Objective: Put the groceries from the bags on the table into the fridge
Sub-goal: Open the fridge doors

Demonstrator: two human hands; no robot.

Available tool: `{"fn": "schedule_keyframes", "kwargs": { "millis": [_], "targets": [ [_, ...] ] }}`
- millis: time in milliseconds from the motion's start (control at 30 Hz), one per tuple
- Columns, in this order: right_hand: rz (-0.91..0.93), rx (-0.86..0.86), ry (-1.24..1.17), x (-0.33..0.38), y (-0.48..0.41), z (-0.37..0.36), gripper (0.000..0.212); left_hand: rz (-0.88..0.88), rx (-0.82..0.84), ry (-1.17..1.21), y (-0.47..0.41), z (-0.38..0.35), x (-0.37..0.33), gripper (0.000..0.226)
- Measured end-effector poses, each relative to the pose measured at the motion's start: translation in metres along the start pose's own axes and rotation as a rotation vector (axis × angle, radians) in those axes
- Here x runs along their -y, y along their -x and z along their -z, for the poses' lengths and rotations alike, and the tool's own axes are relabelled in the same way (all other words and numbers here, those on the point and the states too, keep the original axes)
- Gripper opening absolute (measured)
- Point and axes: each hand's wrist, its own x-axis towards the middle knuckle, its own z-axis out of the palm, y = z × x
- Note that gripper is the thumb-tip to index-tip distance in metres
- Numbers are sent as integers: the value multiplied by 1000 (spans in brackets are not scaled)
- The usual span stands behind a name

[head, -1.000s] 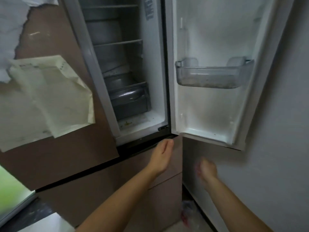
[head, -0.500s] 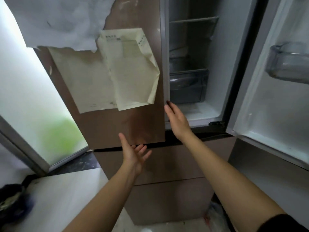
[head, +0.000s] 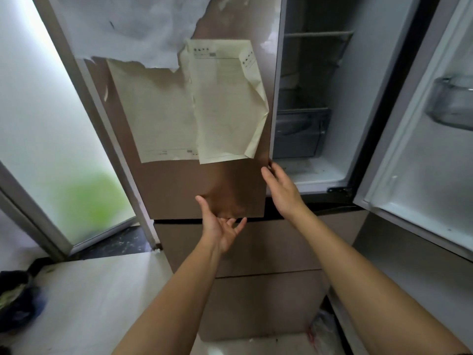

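So far the fridge (head: 358,98) shows no groceries: shelves and clear drawer (head: 299,134) look bare, so all the loading is left. It stands upright ahead, long axis vertical, front toward the person, right door (head: 414,175) swung wide, left door (head: 179,188) shut. The right hand (head: 281,190) lays nearly straight fingers at that shut door's free edge; the left hand (head: 220,231), palm up, fingers loosely spread, holds nothing under its lower edge. A dark bag (head: 18,301) sits on the table (head: 102,290), low left.
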Motion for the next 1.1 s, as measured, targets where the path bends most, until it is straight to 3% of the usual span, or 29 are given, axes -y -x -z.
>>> {"fn": "schedule_keyframes", "kwargs": {
  "millis": [167,267,367,500,600,700,767,833,900,1000,1100],
  "targets": [
    [43,-100,129,-2,1,5,68,-29,-50,-108,-3,-3,2,105],
    [42,-95,114,0,-5,1,94,-39,-118,-132,-7,-6,3,108],
    [41,-64,86,5,-14,-1,115,-56,-167,-135,-13,-6,3,128],
    [-26,36,101,6,-25,-8,110,-73,-204,-131,-19,-6,4,146],
    [9,-79,135,-5,-21,-17,110,-78,-260,-183,-15,-2,7,144],
    [193,-167,183,-17,-7,-21,120,-61,-300,-238,11,6,8,124],
    [330,-187,155,-23,7,-29,106,-40,-293,-280,32,8,5,104],
    [446,-212,122,-29,22,-35,95,-28,-289,-295,47,12,2,101],
    [514,-234,104,-37,31,-33,102,-41,-307,-275,61,14,5,103],
    [420,-241,-31,-44,38,-24,97,-122,-359,-307,77,27,13,105],
    [383,-79,18,-48,41,-28,102,-273,-436,-421,93,44,14,69]
  ]
}}
